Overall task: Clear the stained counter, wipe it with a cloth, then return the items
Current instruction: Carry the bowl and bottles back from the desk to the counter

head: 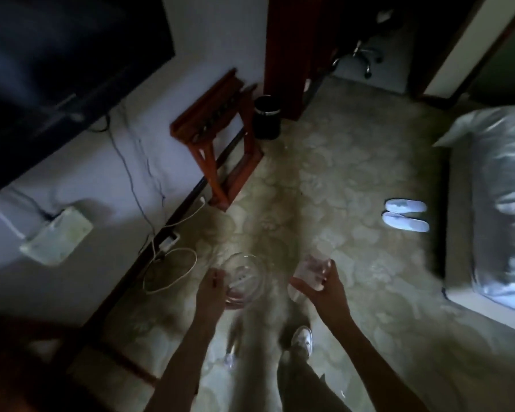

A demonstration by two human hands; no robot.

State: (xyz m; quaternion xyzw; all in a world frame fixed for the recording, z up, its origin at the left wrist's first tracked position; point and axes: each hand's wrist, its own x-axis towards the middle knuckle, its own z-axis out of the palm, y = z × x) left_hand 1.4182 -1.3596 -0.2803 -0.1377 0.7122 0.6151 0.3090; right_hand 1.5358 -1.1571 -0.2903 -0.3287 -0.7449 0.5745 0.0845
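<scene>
The view is dim and blurred, looking down at a patterned carpet. My left hand grips the near rim of a clear glass bowl, held over the floor. My right hand is closed around a clear drinking glass, tilted away from me. Both arms reach forward from the bottom of the frame, about a hand's width apart. No counter and no cloth are visible. My feet in light shoes show below the hands.
A dark TV hangs on the white wall at left, cables and a white charger cord trailing below. A folded wooden rack and a black bin stand ahead. A bed with white slippers beside it fills the right.
</scene>
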